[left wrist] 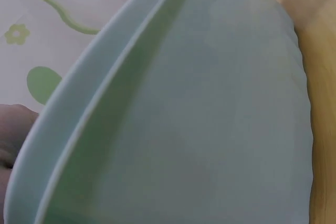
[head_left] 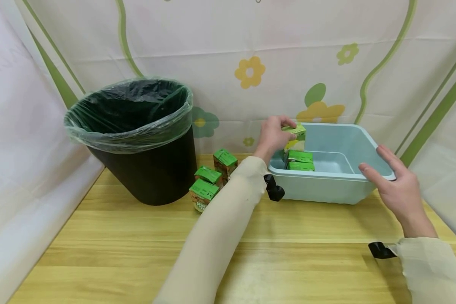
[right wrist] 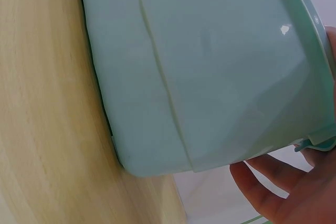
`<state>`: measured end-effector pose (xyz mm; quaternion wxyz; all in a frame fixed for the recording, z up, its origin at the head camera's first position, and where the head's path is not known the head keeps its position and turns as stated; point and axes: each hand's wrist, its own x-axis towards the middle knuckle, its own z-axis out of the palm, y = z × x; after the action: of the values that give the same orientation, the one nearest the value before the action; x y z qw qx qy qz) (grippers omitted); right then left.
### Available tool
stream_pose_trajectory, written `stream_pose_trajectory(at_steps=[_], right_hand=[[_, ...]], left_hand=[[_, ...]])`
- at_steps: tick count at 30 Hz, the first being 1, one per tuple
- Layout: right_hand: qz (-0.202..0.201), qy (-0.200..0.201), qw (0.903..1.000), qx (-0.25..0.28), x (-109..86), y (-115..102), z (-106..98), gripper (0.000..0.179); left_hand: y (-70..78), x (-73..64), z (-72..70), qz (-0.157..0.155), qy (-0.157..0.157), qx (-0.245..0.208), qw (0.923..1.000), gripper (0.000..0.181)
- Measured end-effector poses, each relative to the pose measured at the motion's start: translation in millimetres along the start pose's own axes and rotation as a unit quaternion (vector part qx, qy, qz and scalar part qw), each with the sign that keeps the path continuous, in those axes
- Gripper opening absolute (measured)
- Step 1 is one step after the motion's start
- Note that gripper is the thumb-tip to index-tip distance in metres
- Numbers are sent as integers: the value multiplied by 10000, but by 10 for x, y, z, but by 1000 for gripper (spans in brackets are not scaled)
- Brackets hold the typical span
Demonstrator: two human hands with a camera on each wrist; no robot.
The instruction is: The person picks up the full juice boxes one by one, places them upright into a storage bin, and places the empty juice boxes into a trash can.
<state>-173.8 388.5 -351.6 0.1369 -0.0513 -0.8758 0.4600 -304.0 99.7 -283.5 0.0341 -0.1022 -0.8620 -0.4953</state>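
The small green and yellow box is at ten o'clock inside the basin; whether it touches the bottom, I cannot tell. The left hand pinches this box from above. Two green-topped boxes stand at nine o'clock in the basin. The right hand grasps the basin's rim at four o'clock. Toward nine o'clock, on the tabletop, are three brown-sided boxes, then a bag-lined black bin.
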Motion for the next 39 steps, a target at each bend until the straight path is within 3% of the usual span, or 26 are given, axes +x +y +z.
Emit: stream_pose_trajectory(at_steps=[6, 12, 18, 25, 32, 39], right_hand=[[1, -16, 10000, 9, 5, 4, -1, 78], [2, 11, 10000, -23, 1, 8, 5, 78], [-24, 31, 10000, -10, 0, 6, 6, 78], [-47, -18, 10000, 73, -3, 9, 0, 77], [-51, -77, 9999, 94, -7, 0, -6, 75], [33, -82, 9999, 99, -14, -1, 1, 75]], left_hand=[[3, 2, 9, 58, -283, 427, 9987, 21], [-3, -16, 22, 358, -528, 1020, 9927, 24], [-18, -3, 47, 555, -576, 1325, 9880, 23], [-37, 0, 64, 402, -33, 631, 9972, 22], [-31, -14, 42, 139, -71, 136, 9998, 23], [-33, -73, -27, 288, -6, -518, 9982, 31]])
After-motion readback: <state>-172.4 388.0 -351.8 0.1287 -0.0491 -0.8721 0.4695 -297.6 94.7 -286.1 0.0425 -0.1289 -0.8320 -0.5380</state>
